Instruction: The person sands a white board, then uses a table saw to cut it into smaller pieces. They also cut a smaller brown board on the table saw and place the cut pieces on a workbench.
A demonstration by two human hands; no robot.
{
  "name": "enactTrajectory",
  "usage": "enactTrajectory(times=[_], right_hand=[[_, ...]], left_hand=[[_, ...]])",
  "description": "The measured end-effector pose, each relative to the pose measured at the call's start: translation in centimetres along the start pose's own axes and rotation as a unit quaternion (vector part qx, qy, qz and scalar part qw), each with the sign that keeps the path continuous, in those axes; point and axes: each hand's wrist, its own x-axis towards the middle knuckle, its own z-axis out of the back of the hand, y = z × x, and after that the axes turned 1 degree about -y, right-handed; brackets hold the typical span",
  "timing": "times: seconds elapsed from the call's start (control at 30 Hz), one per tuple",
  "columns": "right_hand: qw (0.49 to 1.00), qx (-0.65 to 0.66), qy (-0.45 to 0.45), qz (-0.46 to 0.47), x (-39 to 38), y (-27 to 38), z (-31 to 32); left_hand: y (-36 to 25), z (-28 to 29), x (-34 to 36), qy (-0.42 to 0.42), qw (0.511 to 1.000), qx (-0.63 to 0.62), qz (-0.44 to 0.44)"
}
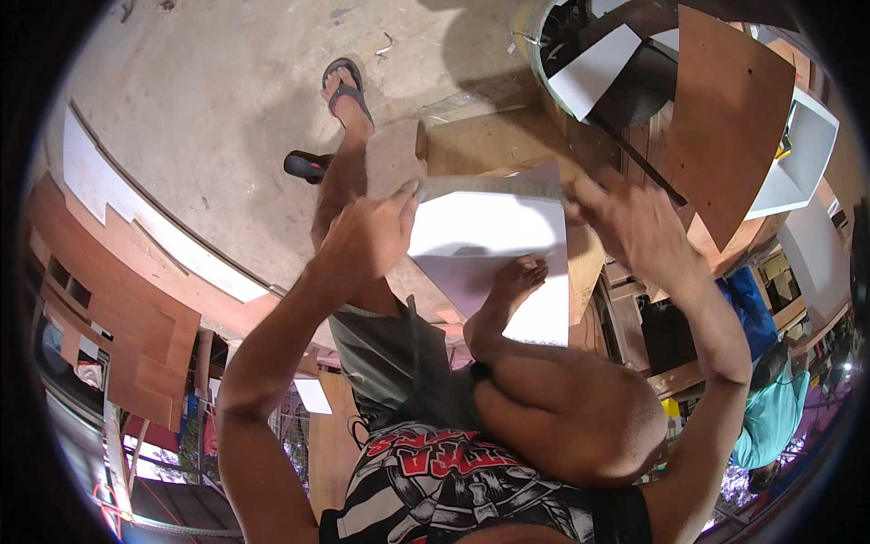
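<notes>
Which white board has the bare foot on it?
The white board with the ruler along its far edge: the bare foot rests there. The long white strip at left and white piece at the round bin have none.

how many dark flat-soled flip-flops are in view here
2: a dark, flat-soled flip-flop on the outstretched foot near the top, and a black-and-reddish flip-flop lying unworn on the pale floor, lower and further left. Others could be hidden from view.

Free room lies between the ruler (pixel 494 186) and the obstructing bare foot (pixel 520 276).
</notes>
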Motion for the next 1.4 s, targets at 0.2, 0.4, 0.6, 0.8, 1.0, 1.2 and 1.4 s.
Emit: enactTrajectory(times=[0.2,0.4,0.6,0.8,1.0,1.2,1.4], right_hand=[[1.0,0.013,0.007,-0.003,0.5,0.1,1.0],[0.997,0.044,0.038,-0.043,1.6,-0.3,1.4],[0.999,0.034,0.023,-0.001,2.7,-3.3,-1.3],[0.997,0.056,0.039,-0.035,-0.4,1.0,3.3],[0.999,0.025,0.017,-0.026,0.8,-1.5,0.4],[0.999,-0.005,-0.035,0.008,-0.8,-2.8,-1.8],[0.999,0.016,0.024,-0.035,1.8,-2.6,0.4]], left_hand=[[-1.0,0.4,-0.5,0.018,1.0,0.004,0.021],[-0.9,0.1,0.2,0.02,1.0,0.013,0.003],[-1.4,-0.5,0.4,0.035,0.999,0.01,0.022],[-2.4,1.4,-2.4,0.006,0.998,-0.06,-0.003],[-0.5,-0.7,2.9,-0.003,1.0,-0.012,0.006],[-1.5,0.6,1.6,0.037,0.999,-0.008,0.02],[-1.6,1.1,2.4,0.029,1.0,-0.002,0.011]])
